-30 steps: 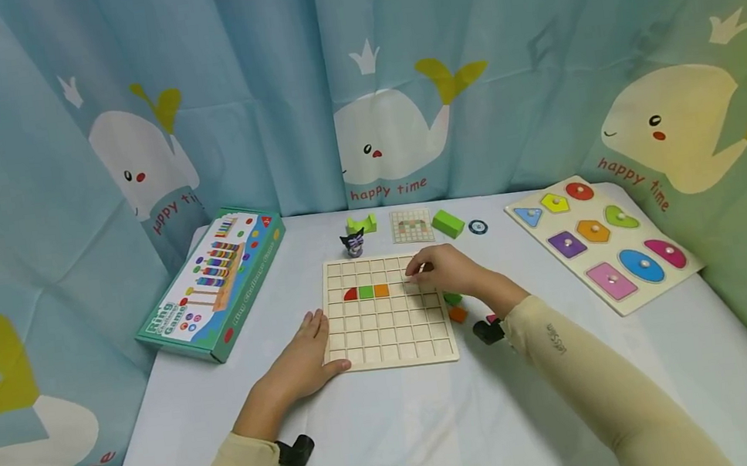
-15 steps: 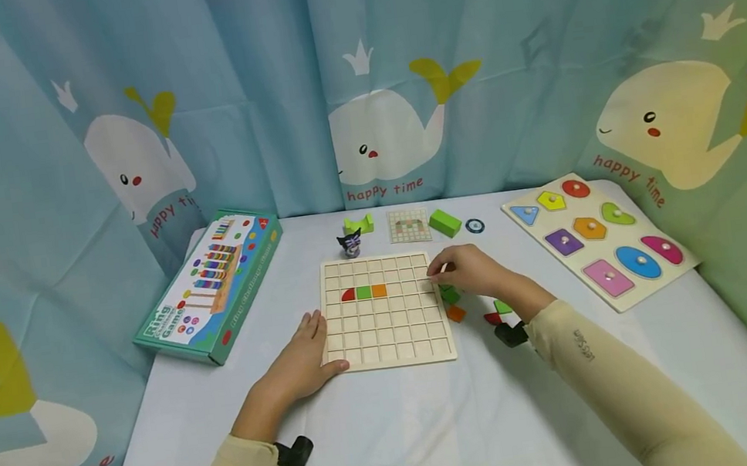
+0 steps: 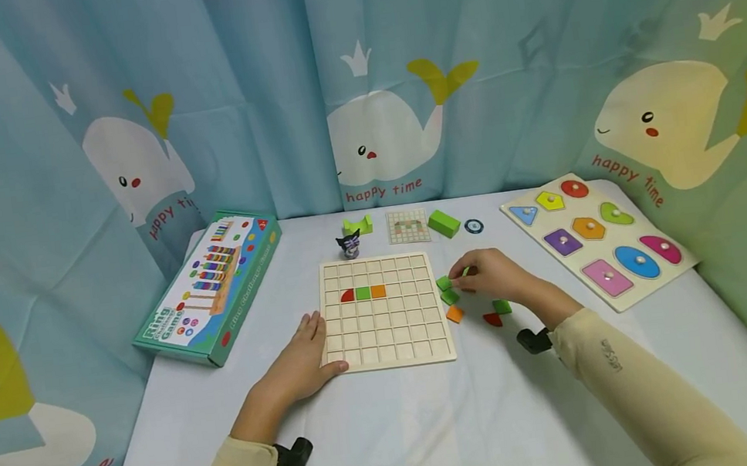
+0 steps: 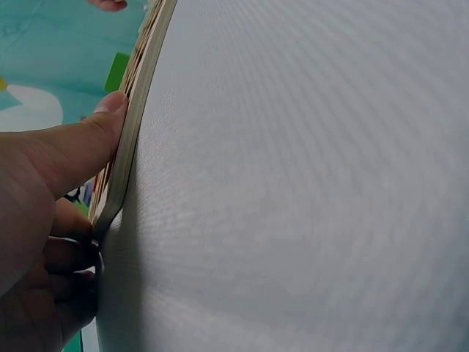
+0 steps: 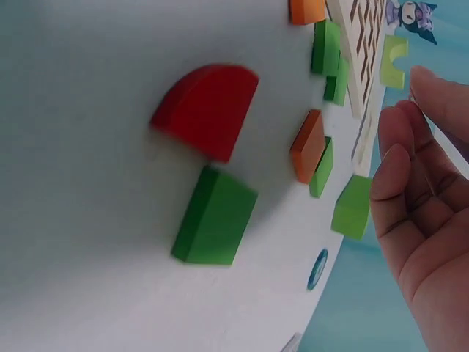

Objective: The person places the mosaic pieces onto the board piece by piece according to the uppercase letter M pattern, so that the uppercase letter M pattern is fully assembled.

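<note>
My left hand (image 3: 299, 357) rests spread along the left edge of a wooden grid board (image 3: 389, 337), its thumb at the front corner. One row of the board holds a red quarter-round block (image 3: 348, 296), a green square block (image 3: 363, 293) and an orange square block (image 3: 378, 291). Right of the board, my right hand (image 3: 496, 278) hovers over loose blocks, fingers bent and thumb near the fingertips; nothing shows between them. Beneath and beside it lie an orange block (image 5: 308, 147), a green block (image 5: 218, 220) and a red quarter-round block (image 5: 209, 110).
Behind the board stand a small purple-and-black figurine (image 3: 350, 244), a pattern card (image 3: 408, 226), a green rectangular block (image 3: 445, 223) and a round disc (image 3: 474, 227). A ring game box (image 3: 208, 288) lies at left, a shape puzzle board (image 3: 598, 240) at right.
My right hand has moved from above the board's right side outward to the loose blocks, uncovering several of them. The left hand stays on the board's edge.
</note>
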A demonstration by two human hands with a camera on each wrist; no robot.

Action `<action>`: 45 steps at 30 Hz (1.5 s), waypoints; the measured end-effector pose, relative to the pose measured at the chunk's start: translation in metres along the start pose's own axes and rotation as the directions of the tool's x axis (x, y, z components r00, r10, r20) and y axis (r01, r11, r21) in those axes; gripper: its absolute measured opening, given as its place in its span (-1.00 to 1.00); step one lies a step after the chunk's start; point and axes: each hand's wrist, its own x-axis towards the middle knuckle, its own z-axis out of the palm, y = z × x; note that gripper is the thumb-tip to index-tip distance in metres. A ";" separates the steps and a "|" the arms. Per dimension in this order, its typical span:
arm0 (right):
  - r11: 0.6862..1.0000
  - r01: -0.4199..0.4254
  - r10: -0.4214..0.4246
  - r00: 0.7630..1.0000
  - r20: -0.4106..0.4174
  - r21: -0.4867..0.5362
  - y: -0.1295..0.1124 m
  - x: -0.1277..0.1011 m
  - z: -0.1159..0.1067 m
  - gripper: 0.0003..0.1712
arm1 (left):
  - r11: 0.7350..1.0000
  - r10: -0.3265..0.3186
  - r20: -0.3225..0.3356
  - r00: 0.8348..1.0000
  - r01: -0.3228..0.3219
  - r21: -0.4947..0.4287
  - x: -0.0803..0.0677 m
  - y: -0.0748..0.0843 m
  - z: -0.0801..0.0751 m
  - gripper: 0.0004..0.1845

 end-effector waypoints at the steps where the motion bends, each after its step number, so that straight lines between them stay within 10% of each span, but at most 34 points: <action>1: 1.000 -0.004 0.004 1.000 -0.005 -0.002 0.002 -0.001 0.000 -0.83 | 1.000 0.001 0.000 1.000 -0.001 0.001 0.000 0.000 0.000 0.01; 45: 0.993 -0.120 0.121 0.991 0.065 -0.025 0.055 -0.051 -0.018 -0.69 | 1.000 -0.004 0.008 1.000 0.004 -0.004 0.001 0.001 -0.001 0.01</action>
